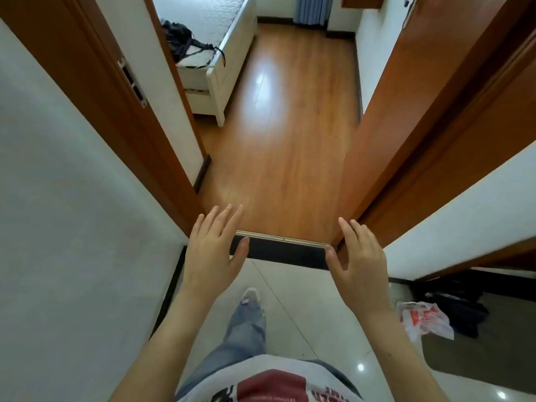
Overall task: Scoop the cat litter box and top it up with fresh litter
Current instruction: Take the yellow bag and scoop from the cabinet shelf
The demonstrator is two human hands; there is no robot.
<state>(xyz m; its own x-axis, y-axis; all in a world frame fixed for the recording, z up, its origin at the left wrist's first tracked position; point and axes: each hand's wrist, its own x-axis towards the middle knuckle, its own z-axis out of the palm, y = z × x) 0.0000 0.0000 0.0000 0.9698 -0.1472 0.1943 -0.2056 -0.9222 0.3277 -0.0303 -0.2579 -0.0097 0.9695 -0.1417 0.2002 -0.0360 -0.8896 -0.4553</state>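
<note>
Both hands, the left hand and right hand, hang spread and empty at lower centre before the doorway threshold; no litter box, scoop or litter is visible, so weight and grip points cannot be judged.

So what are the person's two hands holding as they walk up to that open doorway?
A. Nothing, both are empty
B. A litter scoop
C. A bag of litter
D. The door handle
A: the left hand and the right hand are both held out in front with fingers spread and straight, nothing in either, above the dark threshold of the doorway.
</note>
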